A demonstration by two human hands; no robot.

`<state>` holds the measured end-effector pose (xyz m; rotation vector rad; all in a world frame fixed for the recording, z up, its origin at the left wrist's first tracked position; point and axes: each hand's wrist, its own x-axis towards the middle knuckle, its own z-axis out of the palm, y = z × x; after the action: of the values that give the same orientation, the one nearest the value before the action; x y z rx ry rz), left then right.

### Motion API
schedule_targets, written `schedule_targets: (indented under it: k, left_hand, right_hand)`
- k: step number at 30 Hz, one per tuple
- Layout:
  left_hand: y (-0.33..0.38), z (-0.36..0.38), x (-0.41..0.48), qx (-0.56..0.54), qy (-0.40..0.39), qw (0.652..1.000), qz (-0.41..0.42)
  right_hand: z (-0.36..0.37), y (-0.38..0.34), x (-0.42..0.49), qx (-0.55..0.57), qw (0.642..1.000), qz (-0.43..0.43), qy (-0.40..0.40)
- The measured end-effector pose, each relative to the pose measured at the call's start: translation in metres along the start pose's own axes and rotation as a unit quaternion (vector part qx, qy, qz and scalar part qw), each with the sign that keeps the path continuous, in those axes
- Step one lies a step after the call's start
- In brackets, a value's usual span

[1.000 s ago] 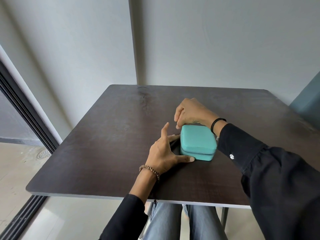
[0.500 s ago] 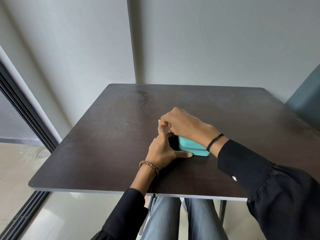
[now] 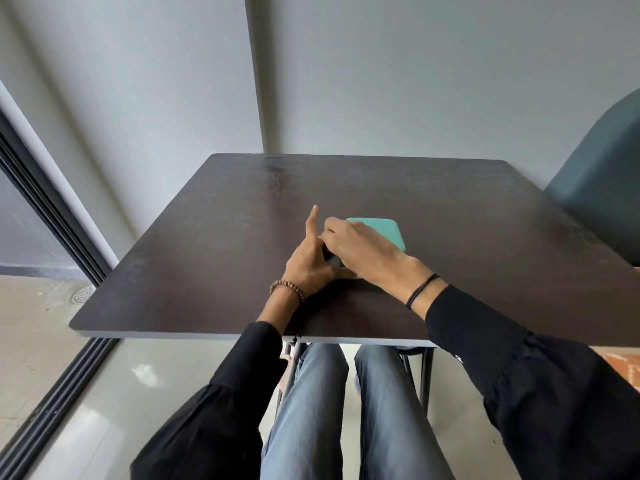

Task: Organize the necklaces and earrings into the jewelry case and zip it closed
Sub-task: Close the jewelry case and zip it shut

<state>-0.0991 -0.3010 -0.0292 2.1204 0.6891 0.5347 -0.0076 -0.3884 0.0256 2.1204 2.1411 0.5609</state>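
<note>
Right hand (image 3: pixel 360 247) is curling over my jewelry case (image 3: pixel 381 228), grip hidden; left hand (image 3: pixel 308 265), spread, is touching it on counter (image 3: pixel 207 237).

Jewelry case (image 3: pixel 385 231) mostly under right hand (image 3: pixel 362 249)

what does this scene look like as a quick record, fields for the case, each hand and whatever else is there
case: teal rounded-square jewelry case, lid down, flat on the dark brown wooden table
zip: hidden by the hands
right hand: lies over the case's left part, fingers curled at its left edge; what they pinch is hidden
left hand: at the case's left side, index finger straight up, thumb stretched along the near side
necklaces, earrings: none in view
nearby: blue-grey padded chair at the table's right
</note>
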Motion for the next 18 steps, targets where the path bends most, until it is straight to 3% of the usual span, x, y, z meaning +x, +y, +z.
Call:
schedule_targets:
  k: [4,10,13,18]
  left_hand:
    - [-0.003,0.0,0.0,0.025,0.011,0.999,0.033]
    - [-0.012,0.005,0.005,0.072,0.019,0.994,0.086]
    - [-0.018,0.008,0.011,0.106,0.001,0.992,0.068]
    - [-0.02,0.005,0.011,0.094,-0.026,0.993,0.07]
  right_hand:
    - [0.002,-0.009,-0.001,-0.037,0.999,0.012,-0.002]
    - [0.028,-0.009,-0.011,-0.127,0.981,-0.043,0.138]
    - [0.033,-0.008,-0.023,-0.105,0.971,-0.055,0.209]
    - [0.036,-0.001,-0.046,-0.069,0.969,-0.036,0.233]
